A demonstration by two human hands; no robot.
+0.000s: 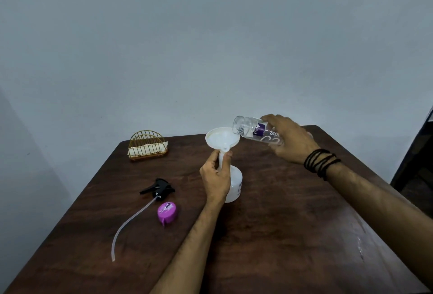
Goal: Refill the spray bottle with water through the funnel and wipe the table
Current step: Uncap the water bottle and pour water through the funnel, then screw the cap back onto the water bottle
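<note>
A white spray bottle (235, 186) stands uncapped in the middle of the dark wooden table (281, 235). A white funnel (221, 140) sits in its neck. My left hand (216, 180) grips the funnel's stem and the bottle's neck. My right hand (289, 140) holds a clear water bottle (250, 128) with a purple label, tipped almost flat, its open mouth over the funnel's rim. The black trigger sprayer head (158, 188) with its long clear tube (131, 223) lies on the table to the left. Next to it lies a purple bottle cap (166, 213).
A gold wire holder (147, 146) with a pale folded cloth inside stands at the table's far left corner. A grey wall rises right behind the table. A dark object (419, 165) stands past the right edge. A wet streak (359, 247) glints near the right edge.
</note>
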